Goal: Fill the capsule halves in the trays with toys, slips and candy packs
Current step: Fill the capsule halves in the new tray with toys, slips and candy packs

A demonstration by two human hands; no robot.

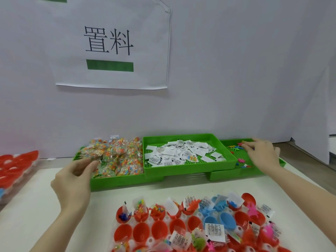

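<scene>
Red capsule halves [141,231] (some holding slips)

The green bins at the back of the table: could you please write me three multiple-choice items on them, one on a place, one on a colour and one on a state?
1. Which bin holds the paper slips?
A. left bin
B. middle bin
C. right bin

2. What colour are most of the capsule halves in the near tray?
A. red
B. yellow
C. black

3. What is the right hand doing?
A. lying flat on the table
B. holding a paper slip
C. reaching into the toy bin

Answers: 1 B, the white slips are heaped in the middle bin. 2 A, red cups fill the rows, with only a few blue. 3 C, its fingers are on the small toys at the bin's far end.
</scene>
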